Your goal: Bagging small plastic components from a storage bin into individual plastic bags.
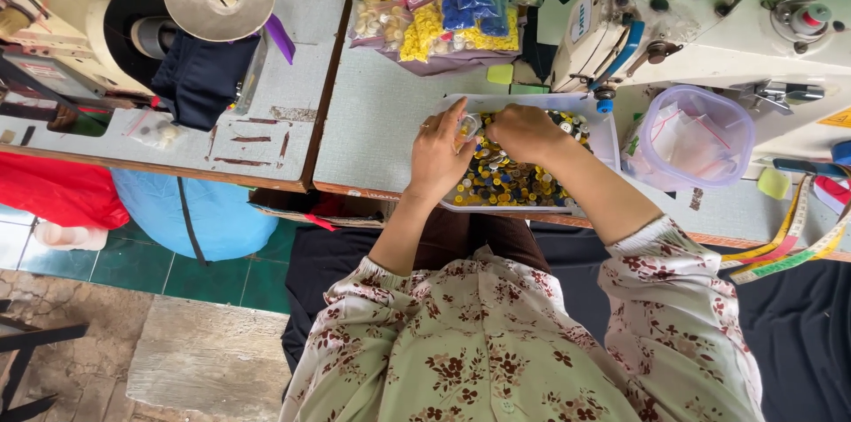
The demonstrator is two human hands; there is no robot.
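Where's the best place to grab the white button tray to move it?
Probably the tray by its two short end rims, one hand from each side: it is long, shallow and loaded with loose buttons, so a level two-ended lift seems least likely to spill.

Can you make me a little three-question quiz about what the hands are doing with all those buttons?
1. True or false: both hands are over the white tray of buttons.
2. What does the left hand pinch? A) a small clear bag B) scissors C) a spoon
3. What lies in a pile at the back of the table, behind the tray?

Key
1. True: the right hand is there too, beside the left.
2. A, the small clear bag, held between both hands.
3. Bags of buttons, mostly yellow and blue.
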